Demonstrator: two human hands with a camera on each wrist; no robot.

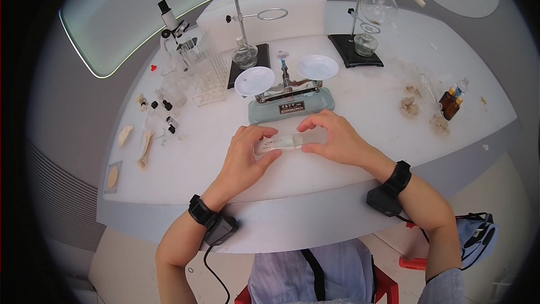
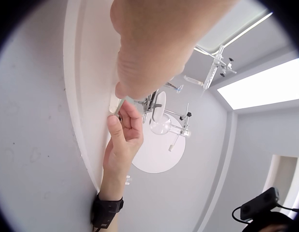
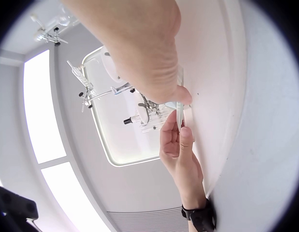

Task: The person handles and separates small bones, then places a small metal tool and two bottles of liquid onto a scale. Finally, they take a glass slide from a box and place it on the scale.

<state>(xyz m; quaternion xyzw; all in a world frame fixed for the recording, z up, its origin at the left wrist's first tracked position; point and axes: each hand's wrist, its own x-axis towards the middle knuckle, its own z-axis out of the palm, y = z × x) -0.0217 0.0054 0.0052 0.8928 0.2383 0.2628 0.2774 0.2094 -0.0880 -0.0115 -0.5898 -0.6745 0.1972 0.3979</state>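
A flat, clear case (image 1: 277,143) with small printed lettering lies between my two hands, near the table's front edge. My left hand (image 1: 241,156) grips its left end, thumb along the near side and fingers along the far side. At the opposite end, my right hand (image 1: 341,142) holds it with curled fingers and thumb. The right wrist view shows the left thumb and fingers pinching the edge of the case (image 3: 180,116). Just beyond the hands stands a balance scale (image 1: 264,114) with two white pans (image 1: 318,66).
To the left are a test tube rack (image 1: 209,98), a microscope (image 1: 169,18), small bottles (image 1: 170,121) and a bone (image 1: 145,149). Retort stands (image 1: 360,59) with glass flasks rise behind. Brown bottles (image 1: 450,103) and a dish of pieces (image 1: 410,107) sit at right.
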